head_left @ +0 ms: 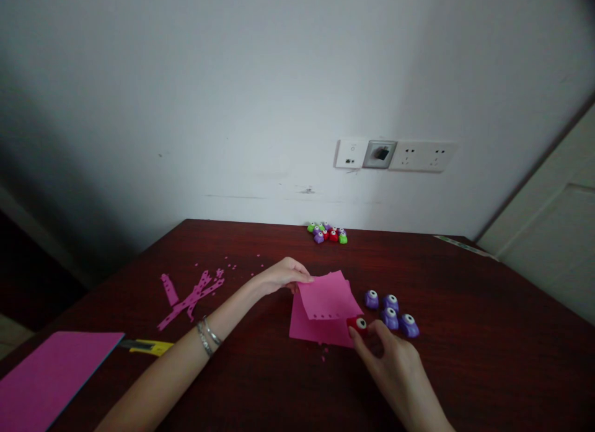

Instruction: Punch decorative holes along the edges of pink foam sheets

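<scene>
Between thumb and fingers, my left hand (287,274) pinches the upper left corner of a pink paper sheet (328,294). That sheet has a row of small punched holes along its lower edge. Beneath it, more pink paper (309,330) lies on the table. In my right hand (395,354) is a small red craft punch (357,324), gripped by the fingertips at the sheet's lower right corner. Whether the paper sits inside the punch's slot I cannot tell. Several purple craft punches (390,318) stand just beyond my right hand. Tiny pink cut-outs (323,359) are scattered below the paper.
Punched pink strips (190,300) and loose bits lie at the left. A yellow utility knife (151,347) rests by a larger pink sheet stack (56,376) at front left. Green, purple and red punches (327,232) cluster at the table's back edge. A ruler-like strip (465,247) lies back right.
</scene>
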Action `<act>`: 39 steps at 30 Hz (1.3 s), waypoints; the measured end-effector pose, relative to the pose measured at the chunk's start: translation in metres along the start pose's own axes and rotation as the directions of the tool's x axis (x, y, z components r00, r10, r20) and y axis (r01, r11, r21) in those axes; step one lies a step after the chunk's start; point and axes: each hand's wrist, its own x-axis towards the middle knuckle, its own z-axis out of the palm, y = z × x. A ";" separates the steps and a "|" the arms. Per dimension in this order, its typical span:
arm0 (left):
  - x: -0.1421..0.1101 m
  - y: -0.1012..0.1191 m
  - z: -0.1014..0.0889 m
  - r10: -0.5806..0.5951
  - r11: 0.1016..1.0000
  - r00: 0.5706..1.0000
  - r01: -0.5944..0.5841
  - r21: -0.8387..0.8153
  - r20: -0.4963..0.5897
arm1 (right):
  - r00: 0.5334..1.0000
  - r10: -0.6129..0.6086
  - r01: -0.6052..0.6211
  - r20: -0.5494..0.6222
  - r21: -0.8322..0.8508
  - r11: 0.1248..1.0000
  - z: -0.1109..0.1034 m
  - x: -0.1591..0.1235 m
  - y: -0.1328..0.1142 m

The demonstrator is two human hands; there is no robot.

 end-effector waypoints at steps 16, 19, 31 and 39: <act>0.000 -0.001 0.003 -0.001 1.000 1.000 0.001 -0.003 0.013 | 0.996 -0.076 0.074 -0.047 -0.050 0.996 0.002 -0.001 0.002; 0.000 0.000 0.004 0.002 1.000 1.000 -0.002 0.000 0.011 | 0.997 -0.069 0.067 -0.038 -0.060 0.996 0.002 -0.001 0.003; -0.001 0.000 0.006 -0.004 1.000 0.999 0.003 0.028 0.033 | 0.998 -0.065 0.065 0.003 -0.083 0.994 -0.001 -0.001 -0.001; -0.002 0.003 0.005 0.000 0.998 0.999 -0.003 0.055 0.043 | 0.990 -0.143 0.142 -0.002 -0.139 0.980 -0.001 -0.003 -0.002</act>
